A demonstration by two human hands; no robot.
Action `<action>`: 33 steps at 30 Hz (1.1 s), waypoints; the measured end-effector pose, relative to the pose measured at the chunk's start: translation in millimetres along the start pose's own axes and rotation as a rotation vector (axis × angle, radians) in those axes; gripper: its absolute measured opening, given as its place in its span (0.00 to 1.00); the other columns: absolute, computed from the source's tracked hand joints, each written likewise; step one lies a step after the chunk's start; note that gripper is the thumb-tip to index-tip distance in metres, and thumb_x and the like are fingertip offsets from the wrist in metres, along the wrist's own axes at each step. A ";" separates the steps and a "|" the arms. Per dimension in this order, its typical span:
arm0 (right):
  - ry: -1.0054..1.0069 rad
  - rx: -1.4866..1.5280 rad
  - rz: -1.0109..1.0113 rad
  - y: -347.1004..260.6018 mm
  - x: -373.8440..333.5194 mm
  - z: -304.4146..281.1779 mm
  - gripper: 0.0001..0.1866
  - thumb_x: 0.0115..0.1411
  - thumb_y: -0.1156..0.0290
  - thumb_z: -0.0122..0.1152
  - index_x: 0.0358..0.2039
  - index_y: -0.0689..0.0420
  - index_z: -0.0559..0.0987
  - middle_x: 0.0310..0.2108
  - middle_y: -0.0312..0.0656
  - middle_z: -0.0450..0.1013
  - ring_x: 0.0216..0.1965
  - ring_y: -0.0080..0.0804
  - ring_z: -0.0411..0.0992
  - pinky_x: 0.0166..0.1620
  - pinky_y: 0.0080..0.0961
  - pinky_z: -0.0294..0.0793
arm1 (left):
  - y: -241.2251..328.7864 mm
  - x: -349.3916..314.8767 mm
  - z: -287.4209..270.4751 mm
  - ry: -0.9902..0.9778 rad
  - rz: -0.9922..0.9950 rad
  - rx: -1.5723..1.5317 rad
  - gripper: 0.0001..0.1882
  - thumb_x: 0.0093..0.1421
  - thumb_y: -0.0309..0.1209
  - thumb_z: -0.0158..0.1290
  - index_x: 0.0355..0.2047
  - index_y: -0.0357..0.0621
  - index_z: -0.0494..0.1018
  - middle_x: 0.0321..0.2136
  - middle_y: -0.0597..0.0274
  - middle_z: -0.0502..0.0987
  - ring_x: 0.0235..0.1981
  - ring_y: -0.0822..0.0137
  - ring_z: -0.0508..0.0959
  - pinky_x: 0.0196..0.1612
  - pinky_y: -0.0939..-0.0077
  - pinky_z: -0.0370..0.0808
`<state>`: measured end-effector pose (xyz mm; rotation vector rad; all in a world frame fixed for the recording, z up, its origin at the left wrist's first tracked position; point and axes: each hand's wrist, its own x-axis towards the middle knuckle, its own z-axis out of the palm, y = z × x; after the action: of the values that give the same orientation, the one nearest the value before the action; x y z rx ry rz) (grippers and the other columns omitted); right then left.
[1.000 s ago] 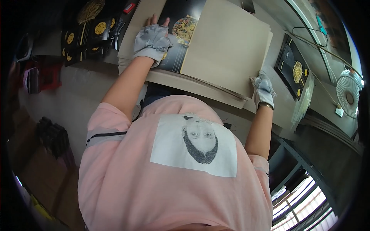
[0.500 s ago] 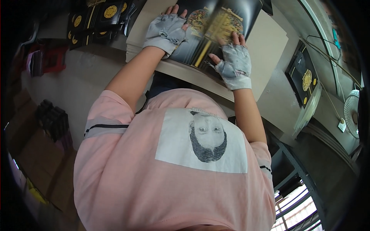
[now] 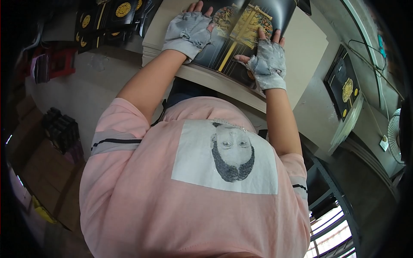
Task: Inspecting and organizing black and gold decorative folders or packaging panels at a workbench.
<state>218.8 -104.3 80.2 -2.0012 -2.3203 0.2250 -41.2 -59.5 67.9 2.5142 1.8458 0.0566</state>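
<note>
Before me a glossy black printed sheet (image 3: 217,56) with gold and coloured ornament lies on a stack of pale greyish boards (image 3: 301,56). My left hand (image 3: 189,32), in a worn grey fingerless glove, rests flat on the sheet's left side with its fingers stretched out. On the right side, my right hand (image 3: 264,60), gloved the same way, lies on the sheet with fingers spread and thumb pointing inward. Neither hand grips anything. The sheet's far edge runs out of the picture at the top.
Black pieces with gold round emblems (image 3: 123,10) are piled at the far left. Similar black-and-gold sheets (image 3: 344,86) lie at the right, near a white fan (image 3: 396,133). A red holder (image 3: 64,62) stands on the left, with a dark bundle (image 3: 60,129) lower down.
My right hand has moved slightly up and to the right over the sheet, its fingers spreading wider. The left hand stays almost in place. The whole view has shifted a little.
</note>
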 end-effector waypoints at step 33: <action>-0.144 -0.202 -0.084 4.0 2.0 5.6 0.63 0.39 0.18 0.69 0.75 0.33 0.66 0.78 0.58 0.52 0.77 0.74 0.46 0.75 0.52 0.55 | 1.9 1.1 4.2 -0.054 -0.007 -0.012 0.32 0.71 0.46 0.43 0.68 0.36 0.70 0.69 0.34 0.66 0.73 0.45 0.64 0.77 0.56 0.56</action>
<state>221.5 -102.2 74.0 -2.0308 -2.6056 0.1390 -38.8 -59.1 63.8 2.4754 1.8293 0.0001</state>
